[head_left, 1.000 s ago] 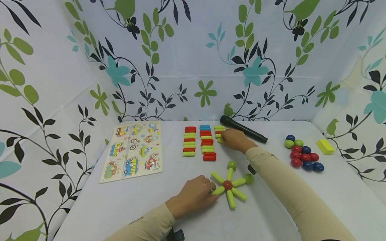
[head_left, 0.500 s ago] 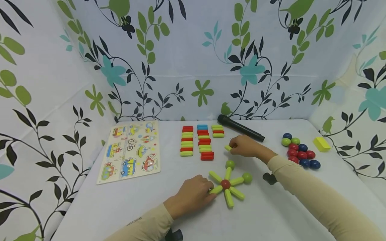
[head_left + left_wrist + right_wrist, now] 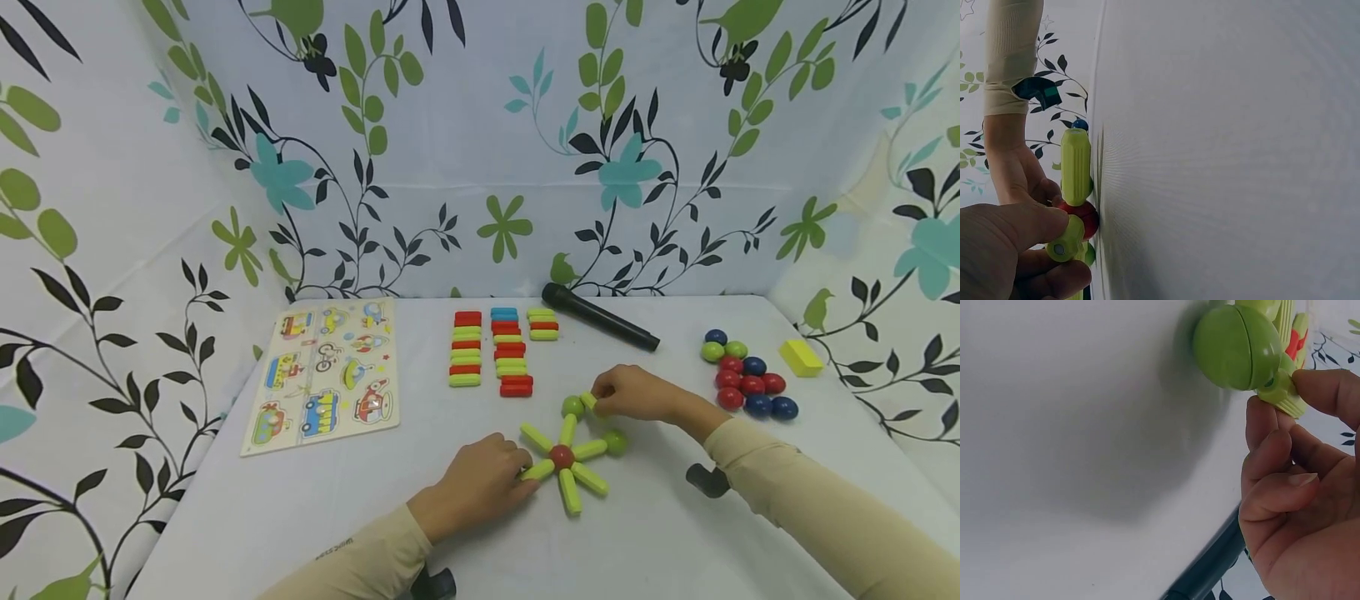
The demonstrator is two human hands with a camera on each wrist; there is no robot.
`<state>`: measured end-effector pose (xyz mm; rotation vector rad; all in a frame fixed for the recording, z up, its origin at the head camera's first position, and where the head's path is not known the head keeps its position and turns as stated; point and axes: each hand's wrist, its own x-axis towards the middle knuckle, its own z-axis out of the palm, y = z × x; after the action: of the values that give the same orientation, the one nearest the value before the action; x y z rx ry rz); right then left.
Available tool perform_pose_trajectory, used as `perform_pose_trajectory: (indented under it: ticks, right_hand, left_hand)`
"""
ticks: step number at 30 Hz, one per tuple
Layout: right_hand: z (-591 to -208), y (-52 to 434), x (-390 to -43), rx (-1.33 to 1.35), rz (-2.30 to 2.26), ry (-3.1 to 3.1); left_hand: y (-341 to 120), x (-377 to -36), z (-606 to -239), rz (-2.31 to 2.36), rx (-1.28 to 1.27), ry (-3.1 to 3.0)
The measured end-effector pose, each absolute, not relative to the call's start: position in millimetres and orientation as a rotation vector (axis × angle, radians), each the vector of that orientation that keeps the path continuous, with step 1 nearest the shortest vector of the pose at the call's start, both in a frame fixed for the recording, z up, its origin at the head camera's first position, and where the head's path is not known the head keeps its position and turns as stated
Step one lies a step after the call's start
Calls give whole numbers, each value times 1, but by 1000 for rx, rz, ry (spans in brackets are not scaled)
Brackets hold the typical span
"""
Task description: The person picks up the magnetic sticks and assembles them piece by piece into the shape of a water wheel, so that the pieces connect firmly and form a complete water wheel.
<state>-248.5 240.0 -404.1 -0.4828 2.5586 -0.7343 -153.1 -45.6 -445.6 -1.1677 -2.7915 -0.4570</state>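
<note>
Right hand [image 3: 633, 393] pinches a short green stick [image 3: 588, 402] between thumb and fingertips, its end right against the green ball [image 3: 573, 406] at twelve o'clock of the star figure [image 3: 567, 458]. The right wrist view shows that ball [image 3: 1238, 347] touching the stick's tip [image 3: 1280, 394], fingers curled tight around it. Left hand [image 3: 480, 487] sits at nine o'clock of the star, thumb and forefinger gripping the near green spoke [image 3: 1066, 240] to steady the whole thing; the red hub ball [image 3: 1082, 215] sits just behind.

So the step looks like adding a new stick to the outer ball, with the build lying flat on the white worktop [image 3: 675, 533]. The next move likely calls for seating the stick squarely on the ball while the left hand keeps the hub from sliding.

At twelve o'clock, rows of red and green sticks [image 3: 502, 357]; at two o'clock, a black microphone [image 3: 600, 317]; at three o'clock, a cluster of loose balls [image 3: 746, 382] and a yellow block [image 3: 801, 357]; at ten o'clock, a vehicle puzzle board [image 3: 326, 375].
</note>
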Motion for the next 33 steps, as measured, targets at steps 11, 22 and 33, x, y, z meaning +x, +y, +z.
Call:
perform_pose_trajectory:
  ticks: [11,22,33]
  right_hand:
    - [-410,239,-239,-502,-723,2498]
    - [-413,235,-237,-506,-683,2475]
    - [-414,234,-235,-509,-696,2475]
  left_hand:
    - [-45,-154,-444,-470,-1182,-2772]
    - [-45,-152,-445,-465,-1179,-2759]
    - [-45,-153,-445,-460,-1199,-2751]
